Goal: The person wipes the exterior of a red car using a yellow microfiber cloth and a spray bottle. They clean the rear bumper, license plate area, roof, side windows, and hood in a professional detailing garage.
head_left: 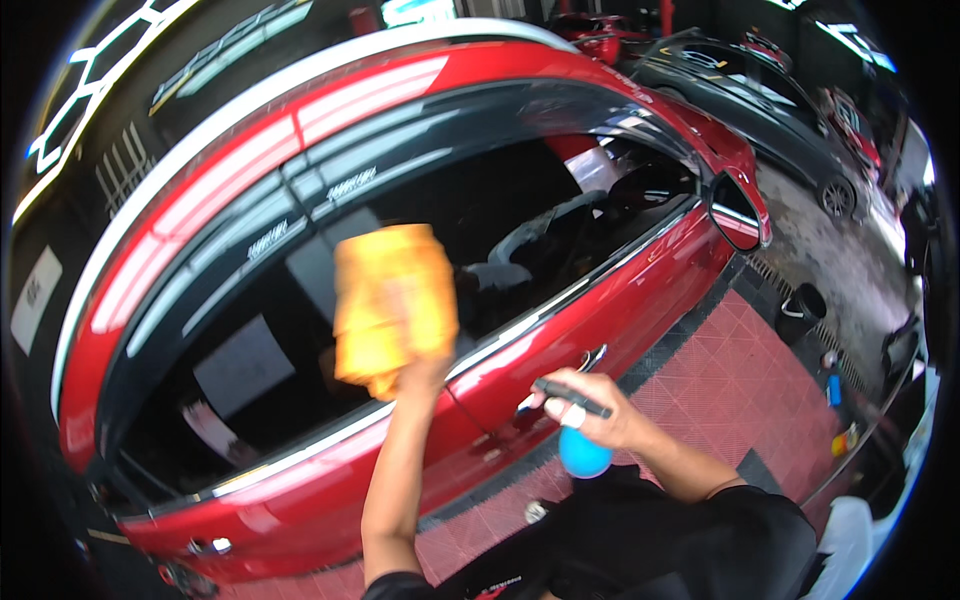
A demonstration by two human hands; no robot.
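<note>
An orange cloth [394, 300], blurred and folded, is in my left hand [424, 373] in front of the dark side windows of a red car [517, 375]. Whether the cloth touches the glass, I cannot tell. My right hand [600, 409] grips a spray bottle [585, 452] by its neck, beneath a black trigger head [574, 397]. The bottle's body is blue. It hangs beside the car's door, near the chrome door handle [595, 358]. Light strips and pale panels reflect in the window glass [525, 180].
The car's side mirror [736, 212] juts out at the right. Red floor tiles [739, 360] with a dark border lie below the door. Beyond are a black bucket [802, 311], a blue item [834, 390], a yellow-and-red container [844, 442] and a dark grey car [757, 112].
</note>
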